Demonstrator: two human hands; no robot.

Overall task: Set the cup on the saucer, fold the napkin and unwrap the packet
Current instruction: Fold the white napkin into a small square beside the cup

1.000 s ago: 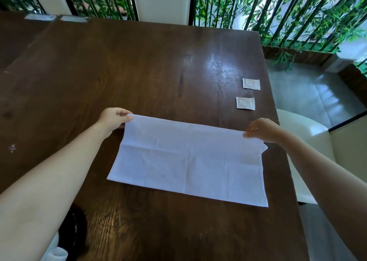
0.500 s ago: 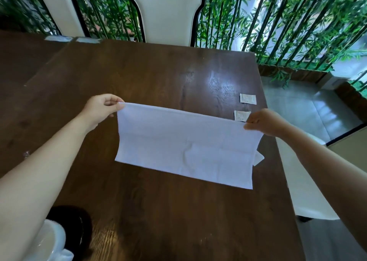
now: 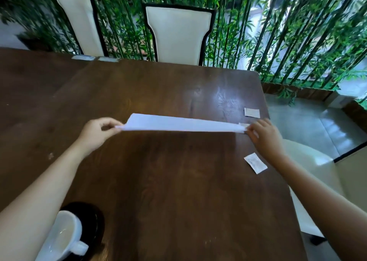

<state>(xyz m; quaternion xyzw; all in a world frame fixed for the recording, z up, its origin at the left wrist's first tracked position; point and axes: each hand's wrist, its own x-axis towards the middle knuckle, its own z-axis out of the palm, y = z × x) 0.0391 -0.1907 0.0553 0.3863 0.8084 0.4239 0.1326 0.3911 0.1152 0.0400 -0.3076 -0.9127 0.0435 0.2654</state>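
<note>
A white napkin (image 3: 182,124) is stretched out above the middle of the dark wooden table (image 3: 168,181), seen almost edge-on and folded over on itself. My left hand (image 3: 97,131) pinches its left end and my right hand (image 3: 264,135) pinches its right end. A white cup (image 3: 63,239) stands on a black saucer (image 3: 93,219) at the near left, partly behind my left forearm. One small white packet (image 3: 255,163) lies near my right wrist, another (image 3: 251,112) lies farther back, and a third (image 3: 243,124) peeks out behind the napkin's right end.
Two white chairs (image 3: 178,34) with dark frames stand past the table's far edge, against a bamboo screen. A white seat (image 3: 309,157) is at the right side of the table. The table's right edge runs close to my right arm.
Both hands lifted the napkin off the table and carried it away from me, so it now hangs folded over in the air. A packet that it covered now shows near my right wrist.
</note>
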